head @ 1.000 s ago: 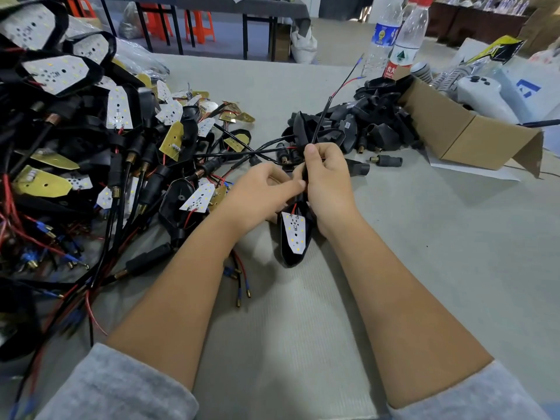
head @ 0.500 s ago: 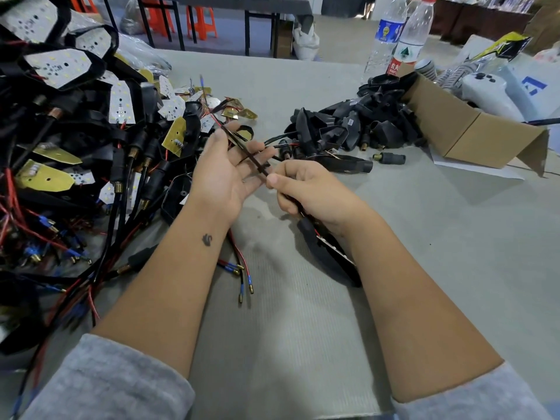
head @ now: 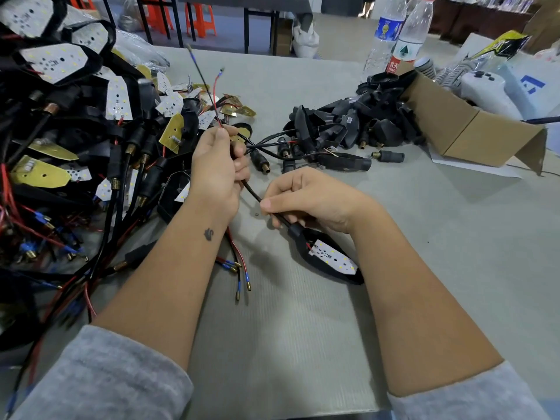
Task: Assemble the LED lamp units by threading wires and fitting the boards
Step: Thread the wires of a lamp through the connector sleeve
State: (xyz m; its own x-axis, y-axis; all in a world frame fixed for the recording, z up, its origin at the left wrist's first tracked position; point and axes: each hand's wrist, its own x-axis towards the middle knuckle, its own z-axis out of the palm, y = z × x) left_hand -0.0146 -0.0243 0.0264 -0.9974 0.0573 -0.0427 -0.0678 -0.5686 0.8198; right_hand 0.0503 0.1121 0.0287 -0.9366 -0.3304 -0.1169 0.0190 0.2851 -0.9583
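Both hands grip one black sheathed cable (head: 253, 192) that runs slantwise between them. The left hand (head: 216, 174) has its fingers curled round the upper stretch, thumb pressed near the point where a thin black wire (head: 201, 77) and a thin red wire (head: 215, 95) come out of the sheath and rise above the fist; their tips are blurred. The right hand (head: 306, 198) pinches the lower stretch between thumb and curled fingers, just above the neck of a black teardrop-shaped lamp housing (head: 306, 256). That housing lies on the grey table (head: 454, 237) under the right wrist, with a white LED board (head: 331, 259) sitting in it at a tilt; the forearm hides its far edge, and how the board is seated cannot be made out.

Near the left forearm lie loose red and black leads with blue sleeves and brass tips (head: 239, 274). Further left sprawls a tangled heap of finished black lamp units with white boards (head: 75, 131), cut off by the frame edge. Beyond the hands is a pile of empty black housings (head: 348, 122), beside an open brown cardboard box (head: 472, 131). Two clear plastic water bottles (head: 397, 34) stand behind the pile, their tops cut off.
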